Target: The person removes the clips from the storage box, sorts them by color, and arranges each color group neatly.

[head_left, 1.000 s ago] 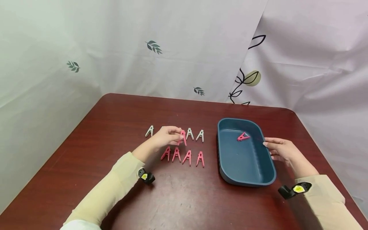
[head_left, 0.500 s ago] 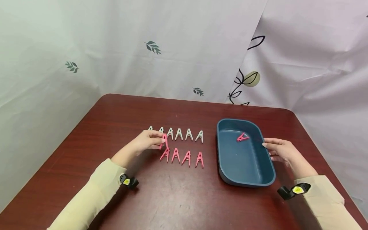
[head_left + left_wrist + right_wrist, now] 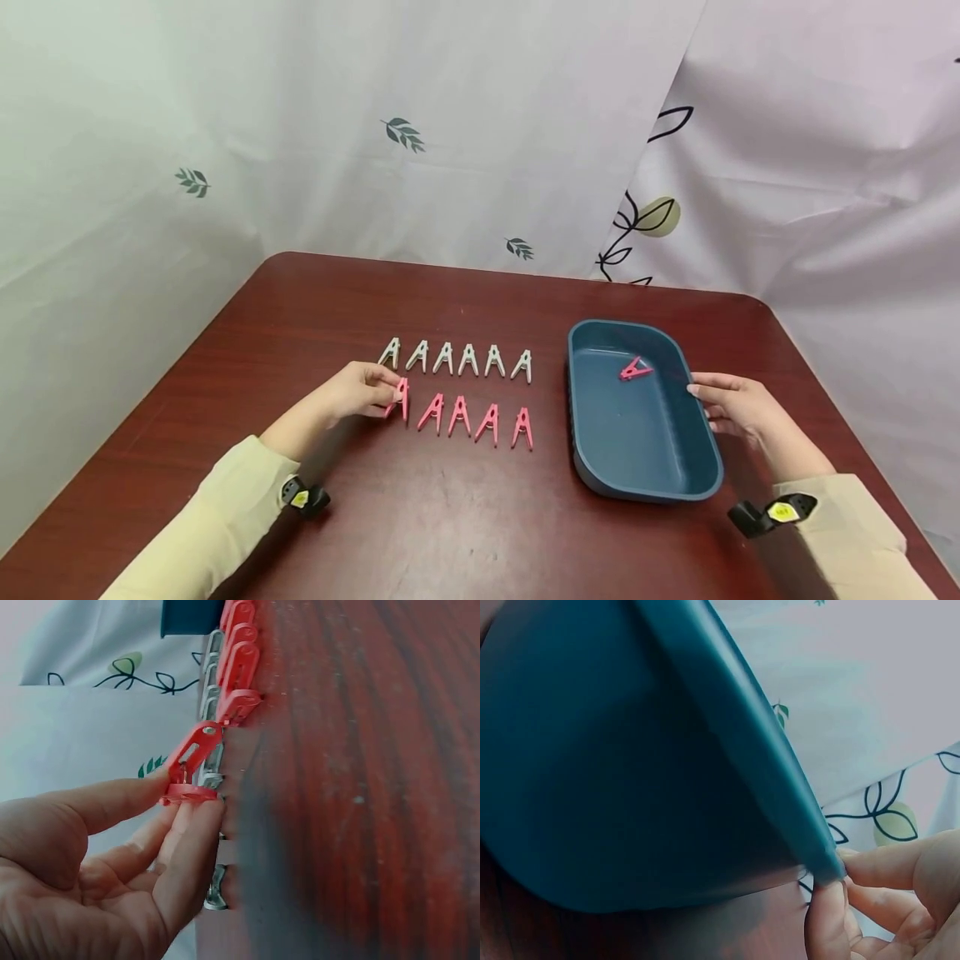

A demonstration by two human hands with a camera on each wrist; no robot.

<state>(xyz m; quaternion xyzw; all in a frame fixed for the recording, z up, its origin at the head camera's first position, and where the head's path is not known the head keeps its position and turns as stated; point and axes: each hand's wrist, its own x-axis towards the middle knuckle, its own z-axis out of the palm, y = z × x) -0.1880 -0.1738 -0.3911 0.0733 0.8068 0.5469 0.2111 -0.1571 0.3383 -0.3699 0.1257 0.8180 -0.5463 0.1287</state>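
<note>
My left hand (image 3: 360, 390) pinches a pink clothespin (image 3: 403, 398) between thumb and fingers at the left end of a row of pink clothespins (image 3: 461, 414). Up close in the left wrist view, the pinched clothespin (image 3: 189, 793) has its legs spread; whether it touches the table I cannot tell. Behind that row stands a row of several white clothespins (image 3: 468, 360). On the right, my right hand (image 3: 742, 408) holds the right rim of a blue plastic bin (image 3: 630, 437), thumb and fingers on either side of the rim (image 3: 810, 817). One pink clothespin (image 3: 634, 369) lies inside the bin.
Everything rests on a dark red-brown wooden table (image 3: 480, 517) with rounded back corners. A pale curtain (image 3: 337, 192) with leaf prints hangs behind and at both sides.
My left hand has carried the pink clothespin leftward and toward me, from over the white row to the pink row's left end. My right hand stays on the bin's rim.
</note>
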